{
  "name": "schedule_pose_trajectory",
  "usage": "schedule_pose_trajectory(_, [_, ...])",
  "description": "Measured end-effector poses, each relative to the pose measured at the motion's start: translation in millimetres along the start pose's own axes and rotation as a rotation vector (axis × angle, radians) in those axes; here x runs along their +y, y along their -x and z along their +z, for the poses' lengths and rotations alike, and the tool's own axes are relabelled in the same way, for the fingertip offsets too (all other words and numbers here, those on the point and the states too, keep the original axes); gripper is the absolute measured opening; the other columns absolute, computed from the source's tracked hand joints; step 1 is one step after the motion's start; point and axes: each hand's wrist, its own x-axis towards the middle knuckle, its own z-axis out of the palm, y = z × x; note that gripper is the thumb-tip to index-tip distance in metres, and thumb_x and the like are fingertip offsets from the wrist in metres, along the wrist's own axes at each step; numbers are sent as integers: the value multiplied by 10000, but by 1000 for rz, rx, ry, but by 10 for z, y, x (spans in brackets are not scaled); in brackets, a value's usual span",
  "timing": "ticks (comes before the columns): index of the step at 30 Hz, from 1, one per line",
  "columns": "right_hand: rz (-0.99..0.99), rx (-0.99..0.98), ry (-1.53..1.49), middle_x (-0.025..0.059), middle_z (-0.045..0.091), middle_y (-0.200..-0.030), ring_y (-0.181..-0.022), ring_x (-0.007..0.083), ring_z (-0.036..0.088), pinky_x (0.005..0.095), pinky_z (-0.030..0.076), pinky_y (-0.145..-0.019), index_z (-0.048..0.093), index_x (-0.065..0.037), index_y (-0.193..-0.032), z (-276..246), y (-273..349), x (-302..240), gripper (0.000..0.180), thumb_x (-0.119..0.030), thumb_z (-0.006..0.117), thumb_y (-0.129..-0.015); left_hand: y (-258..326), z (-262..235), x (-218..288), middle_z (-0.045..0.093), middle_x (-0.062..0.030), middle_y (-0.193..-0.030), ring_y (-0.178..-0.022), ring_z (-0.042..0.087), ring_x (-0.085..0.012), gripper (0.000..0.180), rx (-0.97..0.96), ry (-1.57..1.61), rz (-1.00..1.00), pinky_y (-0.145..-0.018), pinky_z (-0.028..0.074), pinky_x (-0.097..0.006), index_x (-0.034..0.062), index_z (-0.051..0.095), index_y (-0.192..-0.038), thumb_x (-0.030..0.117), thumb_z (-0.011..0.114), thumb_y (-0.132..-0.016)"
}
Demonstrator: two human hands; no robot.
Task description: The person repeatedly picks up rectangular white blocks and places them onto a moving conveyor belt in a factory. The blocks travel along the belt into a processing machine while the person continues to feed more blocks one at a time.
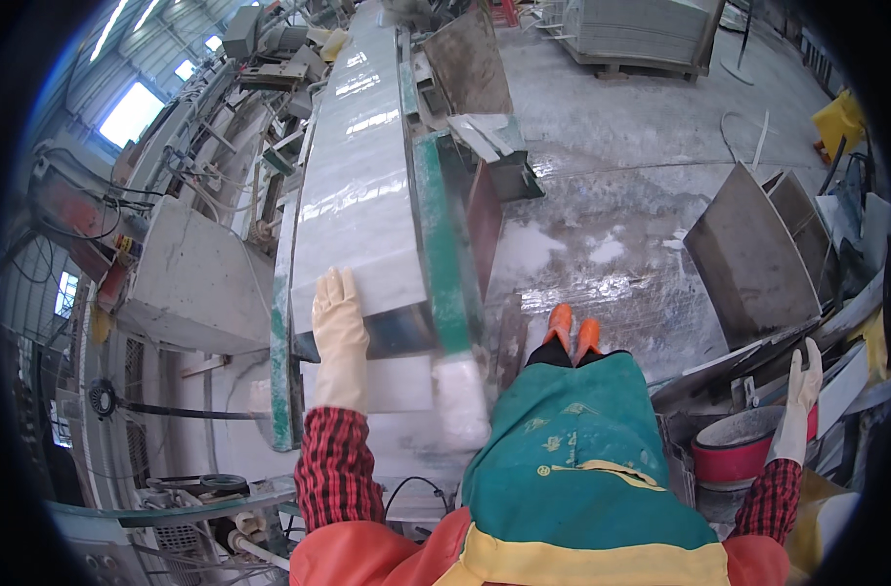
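Note:
My left hand (338, 303), in a cream rubber glove, lies flat with its fingers out on the near end of a long white, glossy stone slab (358, 210). The slab rests on a conveyor-like machine bed with a green side rail (441, 244). Far out to the right, my right hand (805, 386), gloved the same way, is raised above a red tub (729, 459). Its fingers point up and look apart, and I see nothing between them. Grey and pale offcut pieces (841, 376) lean just beyond it.
Two brown-grey panels (753, 254) lean on the right. A pallet stack (641, 34) stands at the back. The concrete floor (602, 195) is wet, with white residue. A block-shaped machine housing (196, 278) and hoses are on the left. My orange boots (572, 332) stand beside the bed.

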Motion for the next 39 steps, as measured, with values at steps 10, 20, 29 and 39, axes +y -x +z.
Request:
schedule_pose_trajectory(10, [217, -43, 571, 245, 482, -1392, -1300, 397, 424, 456, 309, -1108, 475, -7, -1380, -294, 225, 590, 579, -419, 500, -976, -370, 401, -206, 305, -107, -1568, -1445, 293, -276, 624, -175, 230, 17, -1187, 260, -363, 123, 284, -1514, 19, 435, -918])
schedule_pose_trajectory(20, [314, 208, 484, 159, 536, -1234, -1190, 361, 483, 446, 397, -1025, 524, -45, -1211, -437, 389, -333, 529, -275, 696, -767, -539, 641, -33, 380, -127, -1515, -1385, 374, -226, 578, -18, 1132, -236, -1145, 289, -354, -15, 353, -1471, 351, 438, -1032])
schedule_pose_trajectory(29, [306, 208, 560, 103, 514, -1201, -1165, 290, 466, 401, 374, -1019, 522, -57, -1189, -458, 449, -488, 558, -305, 735, -737, -327, 206, -2, 446, -133, -1457, -1340, 420, -257, 548, -77, 774, -215, -1089, 357, -372, 8, 389, -1456, 338, 450, -1023])
schedule_pose_trajectory(39, [296, 207, 461, 117, 518, -1226, -1187, 299, 466, 402, 374, -1037, 508, -45, -1214, -485, 516, -549, 571, -286, 724, -743, -411, 12, -32, 519, -140, -1394, -1290, 472, -291, 516, -158, 612, -176, -1026, 433, -393, 33, 430, -1439, 324, 463, -1014])
